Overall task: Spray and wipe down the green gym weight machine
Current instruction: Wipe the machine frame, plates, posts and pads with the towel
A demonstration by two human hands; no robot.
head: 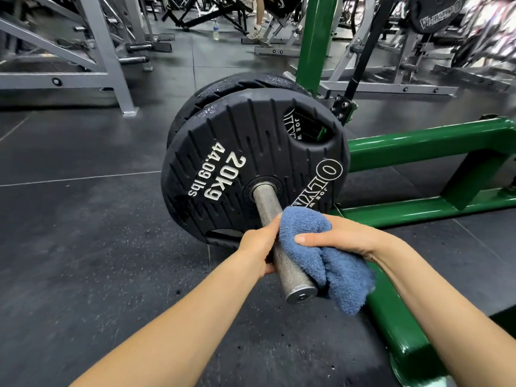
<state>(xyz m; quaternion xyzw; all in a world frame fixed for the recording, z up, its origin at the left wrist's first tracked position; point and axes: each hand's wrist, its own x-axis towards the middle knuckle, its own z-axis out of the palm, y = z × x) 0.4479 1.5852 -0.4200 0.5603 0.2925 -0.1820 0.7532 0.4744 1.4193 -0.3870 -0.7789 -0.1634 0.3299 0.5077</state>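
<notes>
The left hand (258,248) is gripping the rigid knurled steel sleeve (282,247) — grippy, likely heavy — while the right hand (339,237) is clutching the soft blue terry cloth (321,258) against it.

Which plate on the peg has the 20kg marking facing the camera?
The front plate, nearest the hands: its face shows "20kg 44.09 lbs" in white. The rear plate sits behind it on the same peg, only its rim showing.

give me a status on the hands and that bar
Left hand grips the steel bar. Right hand holds blue cloth against it. Two black plates loaded behind; nothing blocking.
</notes>
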